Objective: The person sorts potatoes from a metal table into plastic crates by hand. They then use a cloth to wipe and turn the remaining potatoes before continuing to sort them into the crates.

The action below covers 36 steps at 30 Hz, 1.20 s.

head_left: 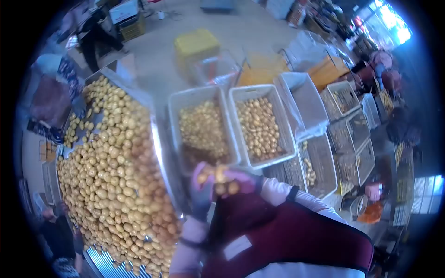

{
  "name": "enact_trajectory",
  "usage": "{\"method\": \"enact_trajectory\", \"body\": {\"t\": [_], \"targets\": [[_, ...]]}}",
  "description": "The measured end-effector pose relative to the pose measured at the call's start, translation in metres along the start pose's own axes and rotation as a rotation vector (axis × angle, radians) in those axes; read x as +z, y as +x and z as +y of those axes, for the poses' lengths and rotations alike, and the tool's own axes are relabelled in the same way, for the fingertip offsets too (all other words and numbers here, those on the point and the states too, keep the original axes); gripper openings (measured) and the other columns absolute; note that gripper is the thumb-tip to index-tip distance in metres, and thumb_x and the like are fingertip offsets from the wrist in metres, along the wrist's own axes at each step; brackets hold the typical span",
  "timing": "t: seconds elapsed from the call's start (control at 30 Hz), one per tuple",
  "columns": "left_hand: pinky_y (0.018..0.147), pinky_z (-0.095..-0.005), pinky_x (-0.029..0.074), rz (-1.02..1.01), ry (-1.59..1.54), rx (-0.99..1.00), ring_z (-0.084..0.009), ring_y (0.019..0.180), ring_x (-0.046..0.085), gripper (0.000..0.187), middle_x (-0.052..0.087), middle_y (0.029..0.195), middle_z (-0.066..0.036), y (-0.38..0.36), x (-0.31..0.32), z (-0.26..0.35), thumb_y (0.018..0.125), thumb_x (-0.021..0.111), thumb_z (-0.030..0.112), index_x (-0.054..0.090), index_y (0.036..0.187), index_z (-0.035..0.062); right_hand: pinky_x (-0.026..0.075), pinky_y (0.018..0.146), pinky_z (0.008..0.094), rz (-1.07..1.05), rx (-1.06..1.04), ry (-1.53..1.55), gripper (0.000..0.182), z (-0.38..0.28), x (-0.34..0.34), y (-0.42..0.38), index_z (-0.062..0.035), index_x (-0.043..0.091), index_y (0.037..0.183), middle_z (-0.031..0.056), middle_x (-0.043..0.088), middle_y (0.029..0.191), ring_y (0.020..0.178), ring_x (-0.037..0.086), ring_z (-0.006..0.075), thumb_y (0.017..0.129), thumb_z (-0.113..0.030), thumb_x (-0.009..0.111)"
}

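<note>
Both my hands wear pink-and-grey gloves and are close together in front of my dark red apron (287, 231). My left hand (200, 187) and my right hand (248, 180) curl around several small potatoes (221, 176) gathered between them. The fingers are partly blurred, so which potato rests in which hand is hard to make out. Just beyond my hands stands a white crate (172, 125) part filled with potatoes. Beside it, a second white crate (292, 139) holds more of them. To my left spreads a large heap of potatoes (111, 176) on a metal-edged sorting table (160, 153).
Plastic-lined crate (301, 102) and further crates (324, 171) stand to the right. Behind are a yellow crate (197, 41) and orange bins (264, 72). One person (51, 97) works across the heap, another (60, 241) at lower left; more people (382, 69) are far right.
</note>
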<state>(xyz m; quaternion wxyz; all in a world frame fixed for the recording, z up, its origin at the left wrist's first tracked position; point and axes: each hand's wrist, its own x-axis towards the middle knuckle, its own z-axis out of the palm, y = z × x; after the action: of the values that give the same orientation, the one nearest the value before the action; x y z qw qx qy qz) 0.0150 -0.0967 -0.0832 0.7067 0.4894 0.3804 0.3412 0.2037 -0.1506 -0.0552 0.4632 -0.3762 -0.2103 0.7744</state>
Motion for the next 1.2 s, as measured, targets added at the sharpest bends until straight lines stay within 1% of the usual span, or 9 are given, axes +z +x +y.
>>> {"method": "enact_trajectory", "body": {"t": [0.2,0.3,0.47,0.53,0.57,0.63,0.8,0.93,1.2], "targets": [[0.111,-0.0379,0.037,-0.170,0.003,-0.079,-0.0278,0.138,0.039,0.076,0.040,0.151,-0.019,0.073,0.129,-0.030,0.094,0.069,0.021,0.027,0.153,-0.0013,0.052,0.089,0.0300,0.432,-0.175,0.570,0.038,0.004,-0.106,-0.071,-0.0090,0.054,0.131,0.0072,0.062,0.118,0.099,0.064,0.0200,0.103,-0.036,0.052],[0.119,-0.0392,0.023,-0.047,0.330,0.164,-0.0291,0.149,0.021,0.088,0.021,0.162,-0.021,0.107,0.118,-0.074,0.093,0.067,0.021,0.012,0.159,0.0027,0.050,0.083,0.0276,0.879,-0.303,0.003,0.037,0.029,-0.215,-0.101,-0.0092,0.059,0.125,0.0054,0.065,0.109,0.094,0.063,0.0173,0.102,-0.037,0.055],[0.119,-0.0411,0.024,0.533,0.690,0.328,-0.0316,0.145,0.030,0.074,0.036,0.153,-0.021,0.102,0.035,-0.002,0.093,0.066,0.018,0.027,0.152,-0.0044,0.052,0.075,0.0331,1.388,-0.368,0.303,0.041,0.083,-0.376,-0.239,-0.0119,0.062,0.116,0.0047,0.067,0.098,0.086,0.065,0.0181,0.098,-0.048,0.055],[0.120,-0.0452,0.023,0.678,1.305,0.428,-0.0357,0.147,0.026,0.076,0.031,0.156,-0.024,0.104,-0.056,-0.020,0.095,0.065,0.031,0.028,0.152,-0.0036,0.054,0.054,0.0463,1.340,-0.086,0.561,0.039,0.145,-0.453,-0.319,-0.0169,0.061,0.111,0.0090,0.065,0.078,0.064,0.063,0.0270,0.094,-0.051,0.056],[0.120,-0.0472,0.025,0.715,1.721,0.434,-0.0375,0.148,0.024,0.081,0.027,0.158,-0.026,0.100,-0.102,-0.022,0.095,0.065,0.039,0.027,0.154,-0.0021,0.055,0.066,0.0426,1.256,-0.258,0.647,0.046,0.143,-0.449,-0.319,-0.0132,0.060,0.119,0.0111,0.067,0.087,0.075,0.065,0.0280,0.094,-0.051,0.056],[0.120,-0.0514,0.021,0.592,1.727,0.313,-0.0435,0.148,0.021,0.077,0.030,0.156,-0.029,0.096,-0.165,-0.044,0.096,0.059,0.045,0.031,0.153,0.0016,0.053,0.066,0.0348,1.665,-0.020,-0.050,0.042,0.100,-0.404,-0.301,-0.0060,0.054,0.125,0.0113,0.065,0.101,0.085,0.065,0.0223,0.099,-0.038,0.055],[0.120,-0.0596,0.009,0.465,2.102,0.269,-0.0459,0.150,0.016,0.070,0.026,0.159,-0.027,0.104,-0.203,-0.069,0.099,0.051,0.048,0.031,0.155,0.0100,0.040,0.108,0.0441,1.216,-0.078,-1.042,0.052,0.071,-0.399,-0.172,-0.0054,0.052,0.138,0.0215,0.053,0.136,0.128,0.050,0.0364,0.091,-0.021,0.066],[0.119,-0.0610,0.006,0.398,2.066,0.265,-0.0434,0.151,0.013,0.070,0.026,0.162,-0.019,0.094,-0.207,-0.064,0.101,0.045,0.051,0.031,0.156,0.0110,0.033,0.113,0.0516,0.795,-0.015,-1.458,0.059,0.034,-0.467,-0.050,-0.0115,0.050,0.141,0.0213,0.047,0.145,0.136,0.041,0.0417,0.089,-0.034,0.067],[0.121,-0.0549,0.012,0.372,2.096,0.103,-0.0433,0.150,0.017,0.069,0.020,0.163,-0.023,0.091,-0.189,-0.047,0.103,0.036,0.054,0.028,0.158,0.0131,0.033,0.109,0.0589,1.224,0.307,-1.564,0.066,0.058,-0.527,0.079,-0.0223,0.047,0.143,0.0178,0.043,0.148,0.133,0.040,0.0462,0.083,-0.042,0.065]]}}
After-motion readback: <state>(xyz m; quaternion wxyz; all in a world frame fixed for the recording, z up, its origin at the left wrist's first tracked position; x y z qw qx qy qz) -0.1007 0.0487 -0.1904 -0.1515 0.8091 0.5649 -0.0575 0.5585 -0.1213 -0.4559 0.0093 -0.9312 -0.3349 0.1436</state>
